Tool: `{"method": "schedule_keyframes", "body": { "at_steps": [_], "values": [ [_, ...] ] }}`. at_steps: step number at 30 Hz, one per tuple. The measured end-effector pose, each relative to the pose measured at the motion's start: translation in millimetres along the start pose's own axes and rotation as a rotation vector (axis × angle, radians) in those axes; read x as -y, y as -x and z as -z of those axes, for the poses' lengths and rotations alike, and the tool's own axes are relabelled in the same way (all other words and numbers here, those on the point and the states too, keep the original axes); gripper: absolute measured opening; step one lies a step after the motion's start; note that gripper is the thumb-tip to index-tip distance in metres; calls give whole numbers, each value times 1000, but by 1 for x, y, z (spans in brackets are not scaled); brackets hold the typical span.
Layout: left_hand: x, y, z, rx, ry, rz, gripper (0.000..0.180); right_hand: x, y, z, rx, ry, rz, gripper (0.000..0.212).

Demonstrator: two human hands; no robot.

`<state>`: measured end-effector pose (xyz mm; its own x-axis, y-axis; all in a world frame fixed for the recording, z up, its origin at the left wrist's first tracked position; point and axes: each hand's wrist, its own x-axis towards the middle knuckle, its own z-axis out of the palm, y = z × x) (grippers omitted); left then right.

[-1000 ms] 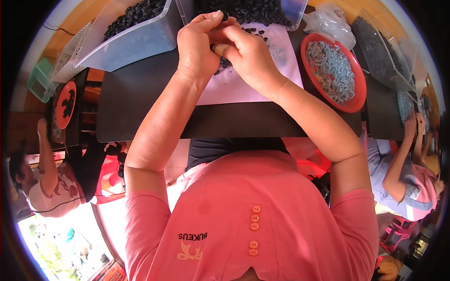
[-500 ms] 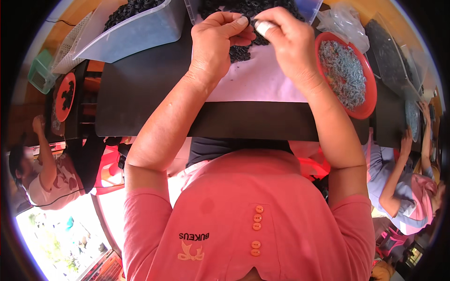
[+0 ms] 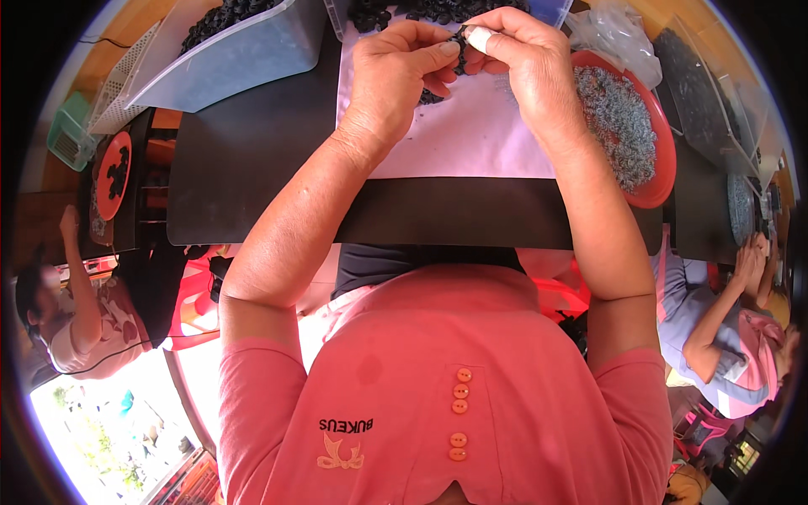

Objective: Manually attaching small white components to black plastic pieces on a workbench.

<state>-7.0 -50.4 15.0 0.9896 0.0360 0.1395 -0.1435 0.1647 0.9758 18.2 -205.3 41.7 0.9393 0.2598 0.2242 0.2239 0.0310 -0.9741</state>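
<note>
Close together over the far part of a pale pink cloth [image 3: 471, 151], my two hands meet at a small black part [image 3: 460, 35]. My left hand [image 3: 391, 80] pinches it between thumb and fingers. From the other side, the fingertips of my right hand [image 3: 539, 76] are closed at the same part, whose exact shape is mostly covered. White wrapping [image 3: 479, 39] shows on a right-hand digit. Behind and below the fingers, loose black parts [image 3: 431, 98] lie on the cloth. A red bowl [image 3: 665, 168] holding many small silvery-grey pieces [image 3: 619, 126] stands right of my right wrist.
At the far left stands a translucent bin [image 3: 227, 80] of black parts; another bin [image 3: 555, 12] is beyond my hands. A clear plastic bag [image 3: 619, 42] lies behind the bowl. People work at left [image 3: 84, 311] and right [image 3: 715, 328]. The dark table edge [image 3: 454, 223] is near me.
My right fingertips have come in against the black part at my left fingers, and the right hand is a little farther right. The person at the right has brought their hands together.
</note>
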Motion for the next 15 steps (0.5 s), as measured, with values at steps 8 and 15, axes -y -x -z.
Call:
{"method": "schedule_keyframes", "body": {
  "at_steps": [8,15],
  "values": [
    [-1,2,1,3,-24,-23,14,-3,1,-5,10,-70,-24,12],
    [0,4,0,8,-32,-1,12,0,3,1,-21,386,206,12]
  ]
}}
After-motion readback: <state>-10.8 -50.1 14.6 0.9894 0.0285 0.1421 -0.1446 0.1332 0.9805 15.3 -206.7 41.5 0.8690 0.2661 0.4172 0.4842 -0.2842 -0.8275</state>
